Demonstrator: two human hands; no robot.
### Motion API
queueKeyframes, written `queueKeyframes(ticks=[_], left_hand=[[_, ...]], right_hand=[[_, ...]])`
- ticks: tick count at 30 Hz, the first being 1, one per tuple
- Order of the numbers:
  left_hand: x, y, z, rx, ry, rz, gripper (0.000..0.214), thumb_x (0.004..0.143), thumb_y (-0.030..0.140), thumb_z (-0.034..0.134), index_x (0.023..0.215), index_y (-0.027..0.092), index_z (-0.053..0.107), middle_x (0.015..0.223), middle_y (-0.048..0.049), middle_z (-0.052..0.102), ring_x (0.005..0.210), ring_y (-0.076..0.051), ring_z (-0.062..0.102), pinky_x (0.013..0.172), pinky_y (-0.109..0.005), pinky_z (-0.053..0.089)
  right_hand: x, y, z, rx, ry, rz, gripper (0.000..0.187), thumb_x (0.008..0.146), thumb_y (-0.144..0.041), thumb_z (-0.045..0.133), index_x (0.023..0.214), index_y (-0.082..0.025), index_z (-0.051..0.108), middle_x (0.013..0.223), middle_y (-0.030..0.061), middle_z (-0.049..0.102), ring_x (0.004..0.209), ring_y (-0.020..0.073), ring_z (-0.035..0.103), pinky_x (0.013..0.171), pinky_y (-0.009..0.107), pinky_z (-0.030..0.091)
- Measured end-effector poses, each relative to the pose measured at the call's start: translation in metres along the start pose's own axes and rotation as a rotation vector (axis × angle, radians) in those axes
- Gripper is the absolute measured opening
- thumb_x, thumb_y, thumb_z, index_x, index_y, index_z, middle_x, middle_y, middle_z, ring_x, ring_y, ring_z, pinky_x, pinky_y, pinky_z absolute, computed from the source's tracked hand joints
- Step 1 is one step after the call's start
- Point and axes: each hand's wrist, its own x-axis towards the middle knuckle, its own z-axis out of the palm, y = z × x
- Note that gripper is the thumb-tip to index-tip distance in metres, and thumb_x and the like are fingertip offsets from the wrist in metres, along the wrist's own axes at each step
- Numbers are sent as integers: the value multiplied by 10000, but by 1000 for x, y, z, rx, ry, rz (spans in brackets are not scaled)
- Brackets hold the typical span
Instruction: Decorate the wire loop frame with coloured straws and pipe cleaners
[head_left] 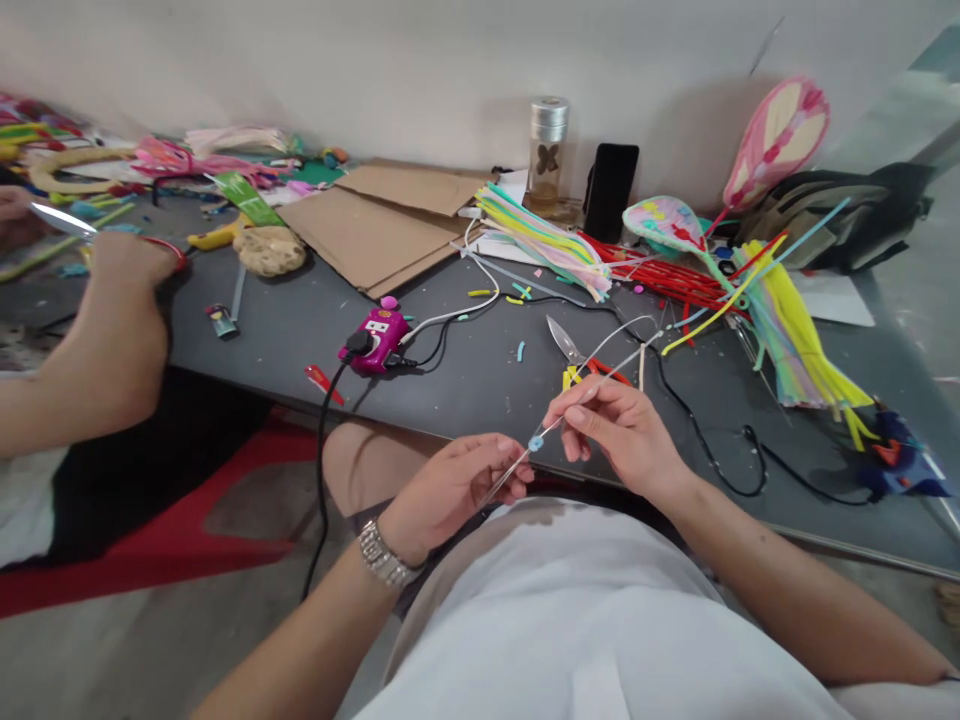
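Observation:
Above the table's front edge, my left hand [457,490] is closed on thin wires [504,478] that run slantwise past its fingertips. A small light-blue piece [535,443], perhaps a bit of pipe cleaner, sits on the wires between my two hands. My right hand [626,435] pinches the wires just above that piece. Beyond those fingers a pale strand [637,352] and a curved thin wire [611,335] stick out over the table. Scissors [566,342] with red handles lie just behind my right hand, their handles partly hidden, beside short yellow pieces [571,376].
Pipe cleaner bundles [544,240] and red ones [667,275] lie behind, near a bottle [549,160] and phone [611,190]. A purple power socket [375,340] with cords stands left of centre, before cardboard [375,230]. At left, another person's arm [120,330] reaches over the table.

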Motion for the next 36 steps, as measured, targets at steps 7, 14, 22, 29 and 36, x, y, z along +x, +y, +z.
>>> queueKeyframes(ticks=[7, 14, 22, 29, 36], left_hand=[[6, -12, 10, -168, -107, -105, 247, 819, 333, 815, 826, 108, 711, 743, -29, 641, 602, -91, 576, 584, -212, 450], [6, -12, 14, -235, -94, -164, 265, 784, 323, 839, 795, 123, 666, 725, -3, 584, 555, -63, 503, 504, -182, 395], [8, -14, 15, -204, -78, -101, 276, 796, 310, 807, 723, 129, 612, 692, 2, 523, 569, -72, 454, 522, -199, 370], [10, -21, 16, -218, -56, -37, 249, 792, 308, 805, 783, 129, 631, 703, 10, 493, 599, -82, 437, 527, -204, 355], [10, -29, 16, -310, -7, -32, 247, 835, 283, 787, 758, 144, 597, 724, 21, 472, 607, -69, 408, 547, -187, 393]], right_hand=[[7, -2, -10, 7, -205, 79, 148, 904, -301, 735, 862, -160, 719, 842, 39, 742, 523, 74, 612, 483, 210, 417], [16, 0, -17, -13, -295, 103, 201, 923, -330, 717, 859, -140, 708, 814, 34, 726, 542, 66, 578, 508, 208, 410], [20, 3, -15, 30, -331, 143, 225, 911, -378, 726, 869, -160, 688, 835, 30, 734, 550, 72, 540, 522, 221, 453], [22, 4, -11, 31, -308, 163, 252, 884, -409, 747, 843, -170, 683, 788, 9, 728, 527, 63, 525, 497, 206, 433], [27, 13, 4, 135, -256, 181, 326, 788, -461, 814, 796, -183, 644, 748, -1, 717, 513, 67, 525, 470, 205, 423]])
